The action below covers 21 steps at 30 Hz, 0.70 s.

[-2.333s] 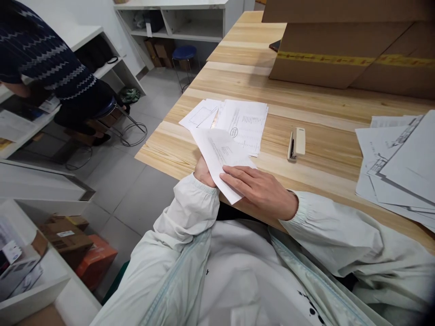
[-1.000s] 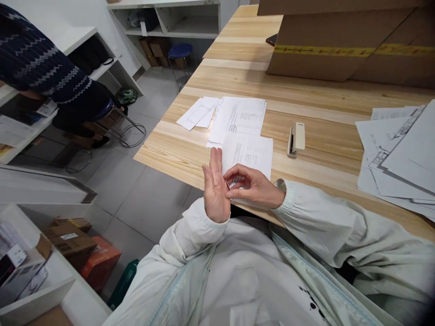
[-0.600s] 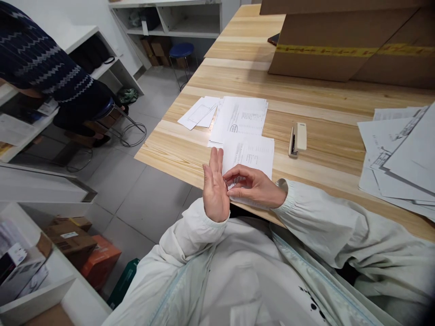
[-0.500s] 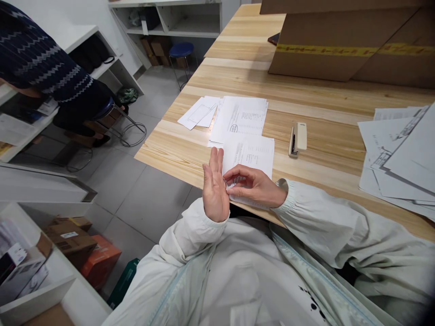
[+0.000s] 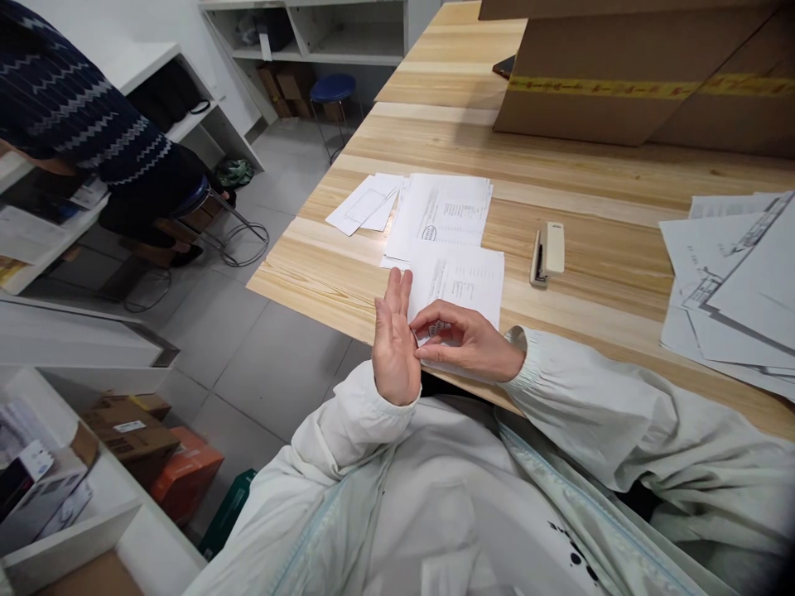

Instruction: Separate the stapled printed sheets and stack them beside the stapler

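A small stack of printed paper sheets lies at the table's near edge, with its lower part under my right hand. The fingers of that hand curl with thumb and forefinger drawn together at the left edge of the paper, though the fingertips are partly hidden. My left hand stands on edge beside the paper, palm turned left, fingers stretched and nothing in it. Both hands touch or almost touch. Right of the paper rests a cream stapler.
Behind the stack lie more printed sheets and small cut papers. Loose drawings spread at the right. A large cardboard box occupies the table's back. Another person sits on a stool at the left.
The camera view has shifted slightly. Both hands keep nearly the same pose at the paper's left edge, and nothing on the table has visibly moved.
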Tool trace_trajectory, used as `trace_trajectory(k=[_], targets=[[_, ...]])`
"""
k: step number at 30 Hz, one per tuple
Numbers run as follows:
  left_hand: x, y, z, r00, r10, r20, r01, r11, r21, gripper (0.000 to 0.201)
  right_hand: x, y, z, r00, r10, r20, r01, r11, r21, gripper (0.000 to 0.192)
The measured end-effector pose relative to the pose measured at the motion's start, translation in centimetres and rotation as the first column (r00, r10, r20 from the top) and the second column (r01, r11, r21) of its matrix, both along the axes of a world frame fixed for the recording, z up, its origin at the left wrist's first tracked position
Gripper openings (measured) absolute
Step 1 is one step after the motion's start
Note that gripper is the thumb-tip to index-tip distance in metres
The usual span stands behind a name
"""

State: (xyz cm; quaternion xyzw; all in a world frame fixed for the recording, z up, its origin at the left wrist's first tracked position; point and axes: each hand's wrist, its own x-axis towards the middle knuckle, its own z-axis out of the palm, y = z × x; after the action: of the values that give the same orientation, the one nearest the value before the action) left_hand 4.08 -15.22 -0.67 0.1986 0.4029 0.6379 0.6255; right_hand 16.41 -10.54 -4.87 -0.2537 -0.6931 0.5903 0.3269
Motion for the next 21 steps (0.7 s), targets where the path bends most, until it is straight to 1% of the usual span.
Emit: trace_trajectory(k=[7, 14, 21], targets=[[-0.05, 0.02, -0.02, 0.999, 0.029, -0.021, -0.028, 0.999, 0.019, 0.053, 0.05, 0.04, 0.01, 1.0, 0.018, -0.01, -0.018, 1.0, 0.013, 0.029], [-0.08, -0.02, -0.1, 0.999, 0.031, -0.018, -0.031, 0.999, 0.023, 0.051, -0.1, -0.07, 0.25, 1.0, -0.011, 0.017, 0.011, 1.0, 0.022, 0.028], [0.1, -0.02, -0.26, 0.999, 0.037, -0.012, -0.037, 0.999, 0.027, 0.05, -0.15, -0.18, 0.5, 0.998, -0.041, 0.056, 0.037, 0.997, 0.064, 0.02]])
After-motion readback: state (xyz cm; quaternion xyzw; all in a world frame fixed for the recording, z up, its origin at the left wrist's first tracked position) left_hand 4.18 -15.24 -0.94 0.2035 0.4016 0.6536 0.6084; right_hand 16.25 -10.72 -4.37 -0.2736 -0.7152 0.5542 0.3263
